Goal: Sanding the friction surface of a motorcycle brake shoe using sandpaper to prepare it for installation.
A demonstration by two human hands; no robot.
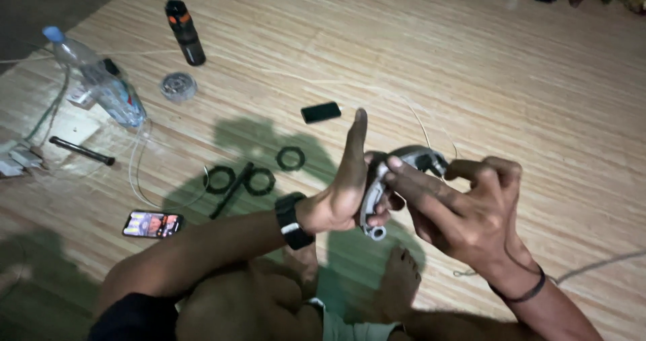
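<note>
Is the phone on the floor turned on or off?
On. The phone lies flat on the wooden floor near the left hand, and its screen glows with colourful pictures.

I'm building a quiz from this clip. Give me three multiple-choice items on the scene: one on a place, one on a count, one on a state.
1. Where does the phone lie?
A. on the floor beside the left forearm
B. in the right hand
C. on top of the water bottle

2. How many black rings lie on the floor?
A. one
B. three
C. six

3. What state is the phone's screen in?
A. dark
B. lit
C. face down

Answers:
1 A: it rests on the wooden floor close to the left forearm.
2 B: two rings flank a black rod, and a third lies just beyond them.
3 B: a bright picture shows on it.

Both the left hand and right hand hold the grey metal part.
</note>
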